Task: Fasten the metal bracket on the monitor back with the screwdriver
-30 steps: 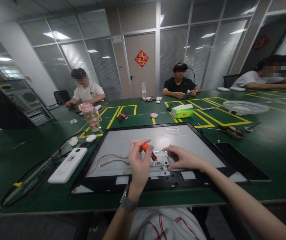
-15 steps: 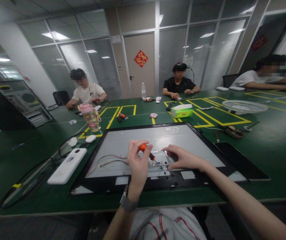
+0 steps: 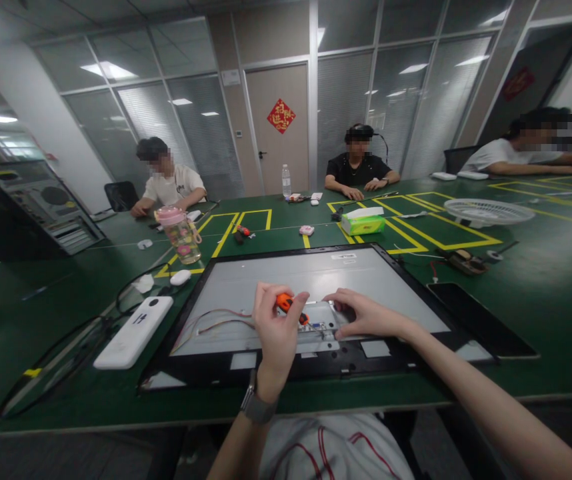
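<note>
A large flat display panel with a black frame lies on the table before me, its grey back facing up. My left hand holds an orange-and-black screwdriver, pinched by the handle. The shaft slants down to the right, its tip at a small metal bracket near the panel's middle. My right hand spans the bracket's right end, fingers on the far side and thumb on the near side. Thin wires run left across the panel from beneath my left hand.
Left of the panel lie a white power bank, a black cable and a floral drink bottle. To the right are a black phone-like slab and a small circuit part. A tissue pack sits beyond; several people sit around the table.
The screwdriver has tipped lower and its tip has shifted slightly right and nearer to me. The left fingers have moved a little on the handle. My right hand has stayed in place.
</note>
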The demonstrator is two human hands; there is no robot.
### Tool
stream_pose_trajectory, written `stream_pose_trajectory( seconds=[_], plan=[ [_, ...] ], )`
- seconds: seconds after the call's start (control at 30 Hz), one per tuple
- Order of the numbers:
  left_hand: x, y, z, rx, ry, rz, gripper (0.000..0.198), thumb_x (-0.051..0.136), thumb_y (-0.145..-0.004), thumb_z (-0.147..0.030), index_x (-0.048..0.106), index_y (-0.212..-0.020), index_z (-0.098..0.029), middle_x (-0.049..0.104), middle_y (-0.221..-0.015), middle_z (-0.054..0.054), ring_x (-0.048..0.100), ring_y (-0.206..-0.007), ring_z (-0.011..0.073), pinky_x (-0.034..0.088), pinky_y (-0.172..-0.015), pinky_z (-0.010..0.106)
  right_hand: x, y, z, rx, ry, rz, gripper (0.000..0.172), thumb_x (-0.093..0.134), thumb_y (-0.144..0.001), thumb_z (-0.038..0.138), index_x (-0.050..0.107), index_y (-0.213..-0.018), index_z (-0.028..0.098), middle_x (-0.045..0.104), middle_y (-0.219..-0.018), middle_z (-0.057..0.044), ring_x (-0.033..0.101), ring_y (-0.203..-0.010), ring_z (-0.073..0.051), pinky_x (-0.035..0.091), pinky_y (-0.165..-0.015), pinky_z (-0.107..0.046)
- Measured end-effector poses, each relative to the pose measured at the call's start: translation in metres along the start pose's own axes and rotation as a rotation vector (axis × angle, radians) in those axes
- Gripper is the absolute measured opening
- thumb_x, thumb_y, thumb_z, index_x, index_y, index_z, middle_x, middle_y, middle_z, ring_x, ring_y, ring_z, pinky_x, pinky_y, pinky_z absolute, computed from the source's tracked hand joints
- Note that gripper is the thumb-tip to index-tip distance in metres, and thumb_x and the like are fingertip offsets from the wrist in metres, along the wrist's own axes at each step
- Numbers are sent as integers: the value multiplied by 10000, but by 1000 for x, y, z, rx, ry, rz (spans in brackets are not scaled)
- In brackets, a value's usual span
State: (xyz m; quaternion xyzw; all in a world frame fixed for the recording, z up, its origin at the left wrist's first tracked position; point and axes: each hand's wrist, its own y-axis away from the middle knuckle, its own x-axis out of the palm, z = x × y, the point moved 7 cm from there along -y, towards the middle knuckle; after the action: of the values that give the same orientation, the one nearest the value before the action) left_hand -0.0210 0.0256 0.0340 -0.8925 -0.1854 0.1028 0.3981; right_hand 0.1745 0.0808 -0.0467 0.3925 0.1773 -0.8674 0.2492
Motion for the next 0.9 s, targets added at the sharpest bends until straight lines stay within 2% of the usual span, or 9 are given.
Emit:
stream_pose_trajectory(
  seconds=[0.13, 0.23, 0.43, 0.57, 0.7, 0.9],
  plan=[
    [0, 3, 0, -21, -50, 28, 281, 425, -954, -243, 507, -687, -204, 451, -707, -13, 454, -648, 136, 370, -603, 253, 0, -1, 0, -6, 0, -1, 687, 802, -668, 476, 573, -1247, 185, 509, -928, -33, 511, -857, -209, 443, -773, -323],
    [0, 4, -4, 6, -41, 37, 297, 320, -946, -188, 496, -708, -212, 470, -745, 7, 465, -672, 155, 382, -601, 268, 0, -1, 1, -9, 0, -3, 681, 796, -669, 489, 578, -1240, 190, 512, -924, -32, 510, -850, -209, 443, -765, -322],
    [3, 1, -6, 44, -78, 45, 119, 512, -936, -251, 616, -916, -198, 556, -868, 28, 537, -789, 154, 427, -713, 270, -1, 0, 1, 12, -6, 1, 711, 803, -665, 462, 564, -1273, 184, 514, -929, -34, 513, -862, -214, 444, -781, -329],
    [1, 1, -1, 10, -42, -2, 134, 640, -872, -291, 618, -786, -191, 514, -771, -7, 498, -694, 125, 404, -619, 233, -1, 1, 2, 22, -13, 5, 715, 807, -661, 440, 559, -1283, 191, 521, -933, -33, 515, -866, -214, 448, -787, -331],
    [2, 0, 2, -31, 1, -2, 160, 653, -858, -306, 622, -756, -185, 518, -759, -9, 510, -708, 125, 419, -652, 235, -2, 1, 2, 21, -5, 4, 719, 809, -662, 444, 557, -1283, 184, 520, -936, -36, 515, -877, -217, 448, -804, -339],
    [9, -1, 8, -145, 142, 54, 140, 632, -867, -294, 660, -958, -191, 553, -866, 12, 558, -754, 125, 471, -705, 235, -1, 0, 2, 19, -5, 6, 716, 807, -667, 447, 552, -1288, 198, 524, -939, -38, 520, -873, -217, 451, -790, -336]
  ],
)
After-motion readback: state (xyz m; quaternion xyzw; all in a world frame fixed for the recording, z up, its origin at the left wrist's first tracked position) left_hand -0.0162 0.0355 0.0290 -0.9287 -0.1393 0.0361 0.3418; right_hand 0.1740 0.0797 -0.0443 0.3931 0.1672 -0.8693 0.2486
